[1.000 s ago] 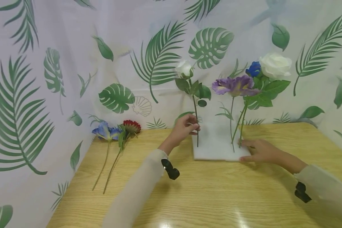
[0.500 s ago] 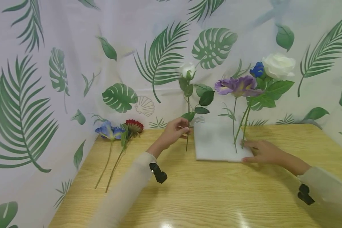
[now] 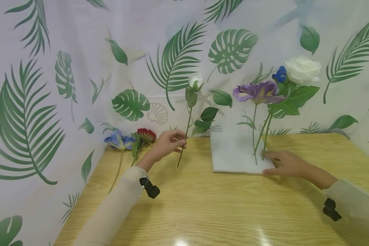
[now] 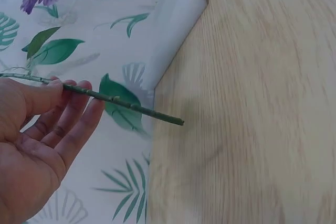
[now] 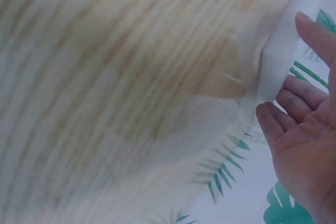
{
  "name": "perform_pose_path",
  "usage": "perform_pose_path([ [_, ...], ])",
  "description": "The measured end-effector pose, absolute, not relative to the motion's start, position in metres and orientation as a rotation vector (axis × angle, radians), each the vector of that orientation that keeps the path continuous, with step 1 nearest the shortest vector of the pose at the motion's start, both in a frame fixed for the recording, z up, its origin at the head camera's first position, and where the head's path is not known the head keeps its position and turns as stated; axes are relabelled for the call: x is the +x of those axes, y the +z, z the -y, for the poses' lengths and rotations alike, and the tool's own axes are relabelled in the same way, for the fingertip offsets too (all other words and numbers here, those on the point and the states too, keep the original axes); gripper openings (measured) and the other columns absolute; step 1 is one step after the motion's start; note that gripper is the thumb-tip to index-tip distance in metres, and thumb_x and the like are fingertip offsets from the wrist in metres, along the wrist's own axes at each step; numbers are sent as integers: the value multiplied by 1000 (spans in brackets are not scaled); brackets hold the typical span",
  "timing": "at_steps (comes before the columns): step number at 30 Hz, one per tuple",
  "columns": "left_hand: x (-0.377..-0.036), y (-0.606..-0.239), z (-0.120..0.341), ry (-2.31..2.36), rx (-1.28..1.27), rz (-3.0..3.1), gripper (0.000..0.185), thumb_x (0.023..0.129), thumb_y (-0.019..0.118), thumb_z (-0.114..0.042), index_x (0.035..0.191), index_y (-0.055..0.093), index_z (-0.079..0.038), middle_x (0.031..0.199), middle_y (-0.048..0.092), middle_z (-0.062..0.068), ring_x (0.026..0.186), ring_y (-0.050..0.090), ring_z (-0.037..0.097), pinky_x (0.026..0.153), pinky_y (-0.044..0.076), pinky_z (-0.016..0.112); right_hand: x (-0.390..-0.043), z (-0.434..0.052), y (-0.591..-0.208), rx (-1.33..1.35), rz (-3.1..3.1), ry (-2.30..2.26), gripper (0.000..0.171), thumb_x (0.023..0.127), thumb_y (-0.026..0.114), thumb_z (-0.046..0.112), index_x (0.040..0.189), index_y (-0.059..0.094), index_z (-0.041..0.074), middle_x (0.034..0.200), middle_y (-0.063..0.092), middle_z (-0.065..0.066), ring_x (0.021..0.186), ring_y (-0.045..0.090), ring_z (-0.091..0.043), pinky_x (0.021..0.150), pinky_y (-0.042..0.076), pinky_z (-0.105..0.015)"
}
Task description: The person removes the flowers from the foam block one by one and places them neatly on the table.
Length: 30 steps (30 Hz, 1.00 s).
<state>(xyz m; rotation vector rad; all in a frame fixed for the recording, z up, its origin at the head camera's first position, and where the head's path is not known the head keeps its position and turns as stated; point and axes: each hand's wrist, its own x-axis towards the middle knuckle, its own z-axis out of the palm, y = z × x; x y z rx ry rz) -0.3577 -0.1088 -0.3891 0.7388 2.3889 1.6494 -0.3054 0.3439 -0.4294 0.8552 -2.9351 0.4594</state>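
My left hand [image 3: 172,140] pinches the thin green stem of a white rosebud [image 3: 195,81] just left of the white foam block [image 3: 230,155]. The stem leans, its bare lower end [image 3: 178,165] just above the table. In the left wrist view the stem [image 4: 126,104] lies across the fingertips [image 4: 68,88] of my left hand. My right hand [image 3: 279,163] lies flat with straight fingers on the block's near right corner; the right wrist view shows its fingers [image 5: 299,98] against the block's edge [image 5: 283,51]. A purple flower [image 3: 256,92], a blue bud [image 3: 279,74] and a big white rose [image 3: 302,70] stand in the block.
A blue flower [image 3: 117,140] and a red flower [image 3: 146,135] lie at the far left of the wooden table [image 3: 221,208]. A leaf-printed cloth [image 3: 80,68] hangs close behind and to the left.
My left hand has carried the white rosebud leftward from the foam block's left edge, and the stem now leans. My right hand has stayed on the block.
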Motion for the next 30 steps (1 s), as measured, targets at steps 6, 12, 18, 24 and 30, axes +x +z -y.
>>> perform_pose_path([
  [6, -354, -382, 135, 1517, 719, -2411, 22, 103, 59, -5, 123, 63, 3, 112, 66, 28, 94, 73, 29, 82, 65, 44, -305, -343, -429, 837, 2946, 457, 77, 83, 82, 43, 136, 60, -7, 133, 61, -32, 120, 61, -51, 97, 53, -61],
  [12, -348, -375, 159, 1446, 704, -2410, 23, 102, 60, -4, 123, 65, 3, 108, 67, 24, 95, 74, 34, 82, 64, 45, -304, -340, -426, 829, 2964, 462, 78, 82, 82, 44, 137, 59, -7, 135, 60, -33, 123, 59, -51, 97, 53, -60],
  [18, -343, -372, 179, 1424, 677, -2382, 21, 100, 62, -4, 119, 66, 4, 109, 68, 31, 99, 73, 42, 87, 62, 52, -304, -340, -426, 834, 2969, 460, 78, 83, 82, 44, 137, 59, -8, 135, 59, -33, 122, 59, -51, 96, 54, -59],
  [24, -340, -371, 199, 1364, 632, -2390, 26, 100, 62, -5, 122, 64, 8, 107, 70, 29, 93, 76, 30, 89, 61, 55, -305, -342, -427, 844, 2952, 444, 78, 83, 82, 44, 137, 59, -6, 134, 60, -32, 121, 61, -50, 95, 55, -59],
  [30, -338, -371, 215, 1292, 557, -2396, 25, 99, 62, -6, 120, 65, 7, 110, 70, 31, 92, 76, 28, 88, 62, 51, -306, -345, -430, 847, 2946, 441, 78, 83, 82, 45, 137, 60, -6, 134, 61, -32, 120, 62, -49, 94, 55, -58],
])
